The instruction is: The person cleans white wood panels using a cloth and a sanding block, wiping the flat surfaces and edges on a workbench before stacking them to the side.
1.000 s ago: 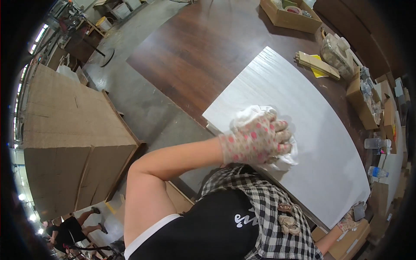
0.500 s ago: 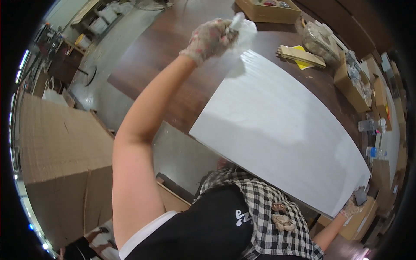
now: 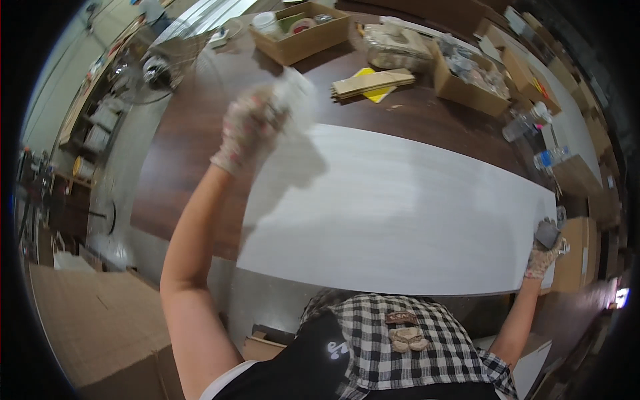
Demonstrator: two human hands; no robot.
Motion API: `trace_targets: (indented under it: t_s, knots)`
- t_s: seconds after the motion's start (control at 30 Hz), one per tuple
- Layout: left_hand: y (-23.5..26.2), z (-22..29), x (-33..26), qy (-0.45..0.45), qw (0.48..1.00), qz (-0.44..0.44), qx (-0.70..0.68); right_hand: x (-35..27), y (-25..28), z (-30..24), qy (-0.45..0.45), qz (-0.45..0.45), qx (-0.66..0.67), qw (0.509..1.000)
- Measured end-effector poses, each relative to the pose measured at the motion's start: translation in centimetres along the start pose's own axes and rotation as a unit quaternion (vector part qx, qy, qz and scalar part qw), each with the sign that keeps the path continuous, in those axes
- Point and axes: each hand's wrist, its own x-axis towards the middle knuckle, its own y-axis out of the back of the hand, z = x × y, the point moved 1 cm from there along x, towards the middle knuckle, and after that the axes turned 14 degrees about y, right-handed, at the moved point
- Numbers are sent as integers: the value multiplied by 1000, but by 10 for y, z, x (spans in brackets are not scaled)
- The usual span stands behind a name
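A large white panel point(image 3: 400, 220) lies flat on a dark brown wooden table point(image 3: 180, 167). Above its far left corner I raise my left hand point(image 3: 247, 127), in a patterned work glove, closed on a white cloth point(image 3: 297, 100); both are smeared by motion. The cloth looks thin and bunched, and its shadow falls on the panel. At the panel's right edge is my right hand point(image 3: 543, 259), also gloved, with a small dark grey block point(image 3: 548, 233) in its fingers. Whether the block touches the panel I cannot tell.
Beyond the panel are an open cardboard box point(image 3: 303, 41) with tape rolls, thin wood strips point(image 3: 373, 84) on yellow paper, a wrapped bundle point(image 3: 398, 47) and a box of plastic bags point(image 3: 470, 79). Bottles point(image 3: 527, 122) stand at right. A large carton point(image 3: 93, 320) is at near left.
The view has turned, so the panel now lies more level across the picture. My left hand with the cloth stays by the far left corner; my right hand keeps the block at the right end.
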Motion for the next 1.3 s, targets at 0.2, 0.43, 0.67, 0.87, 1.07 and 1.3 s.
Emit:
trace_targets:
  t_s: [0.2, 0.43, 0.67, 0.87, 1.07, 1.3]
  knots:
    - [-45, 44, -4, -134, 903, -97, 396, -36, -84, 31, 36, -43, -55, 997]
    - [-152, 96, 3, -260, 880, -113, 380, -79, -173, 66, 120, -128, -275, 945]
    - [-283, 190, -1, -311, 886, -150, 308, -136, -230, 18, 84, -63, -29, 994]
    - [-370, 297, -56, -366, 899, -180, 156, -141, -192, -19, 173, 7, -85, 981]
    - [-320, 334, -197, -618, 662, -420, -53, -122, -148, -95, 218, 55, -186, 957]
    - [-281, 290, -93, 119, 762, -577, -268, -95, -188, -78, 289, -281, -423, 812]
